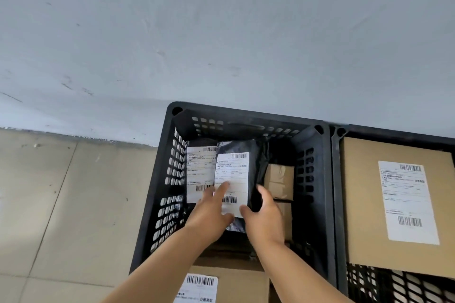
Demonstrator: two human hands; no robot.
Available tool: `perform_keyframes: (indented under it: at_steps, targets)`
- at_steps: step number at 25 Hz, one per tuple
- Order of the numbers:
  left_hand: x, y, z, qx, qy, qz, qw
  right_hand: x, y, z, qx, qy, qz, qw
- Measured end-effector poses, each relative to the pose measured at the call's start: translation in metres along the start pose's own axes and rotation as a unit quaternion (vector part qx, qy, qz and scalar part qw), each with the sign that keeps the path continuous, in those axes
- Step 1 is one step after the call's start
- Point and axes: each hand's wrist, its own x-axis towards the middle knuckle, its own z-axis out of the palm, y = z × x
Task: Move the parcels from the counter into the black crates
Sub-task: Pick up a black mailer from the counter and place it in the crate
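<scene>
Both hands form the grip on a black poly-bag parcel point(242, 179) inside the left black crate point(157, 179): left hand point(211, 214) fingers pressed flat on its white label, right hand point(264, 216) curled round its right edge. Beside it lie another labelled parcel point(199, 172) and a small brown box point(279, 179); a large cardboard parcel point(398, 204) fills the right crate point(337, 204), both crates against the wall.

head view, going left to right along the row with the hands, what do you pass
tiled floor → perforated left wall of the black crate → left hand → right hand → second black crate's rim → large cardboard box with shipping label
</scene>
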Motion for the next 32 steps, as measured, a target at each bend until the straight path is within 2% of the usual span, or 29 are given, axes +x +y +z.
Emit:
perform_keyframes:
  at_steps: [3, 5, 7, 13, 15, 16, 18, 20, 23, 27, 32]
  targets:
    - [0.009, -0.011, 0.001, 0.007, 0.006, 0.003, 1.000, 0.007, 0.000, 0.005, -0.123, -0.002, -0.041, 0.992]
    - [0.011, -0.015, -0.001, 0.090, 0.034, 0.001, 0.995, 0.013, 0.004, 0.007, -0.177, 0.006, -0.061, 0.982]
    - [0.015, -0.018, 0.000, 0.209, 0.057, 0.017, 0.976, 0.020, 0.011, 0.007, -0.241, 0.026, -0.091, 0.966]
    - [0.048, -0.014, 0.000, 0.356, -0.007, -0.029, 0.934, 0.038, 0.017, 0.000, -0.332, 0.079, -0.189, 0.921]
    - [0.053, -0.016, 0.000, 0.384, -0.007, -0.040, 0.923, 0.048, 0.020, 0.009, -0.382, 0.105, -0.258, 0.881]
    - [0.053, -0.018, 0.001, 0.397, -0.006, -0.041, 0.917, 0.052, 0.020, 0.015, -0.407, 0.089, -0.299, 0.858]
    - [0.053, -0.024, 0.003, 0.428, -0.002, -0.038, 0.903, 0.062, 0.017, 0.025, -0.490, 0.002, -0.358, 0.795]
    - [0.051, -0.027, 0.003, 0.445, 0.005, -0.030, 0.895, 0.071, 0.009, 0.031, -0.525, -0.056, -0.356, 0.771]
    - [0.053, -0.028, 0.002, 0.453, 0.001, -0.023, 0.891, 0.083, 0.006, 0.035, -0.580, -0.053, -0.328, 0.744]
    - [0.056, -0.029, 0.002, 0.468, -0.017, -0.016, 0.883, 0.099, 0.001, 0.038, -0.615, -0.070, -0.267, 0.739]
    - [0.058, -0.027, -0.003, 0.495, -0.049, -0.024, 0.867, 0.098, -0.005, 0.044, -0.610, -0.073, -0.267, 0.742]
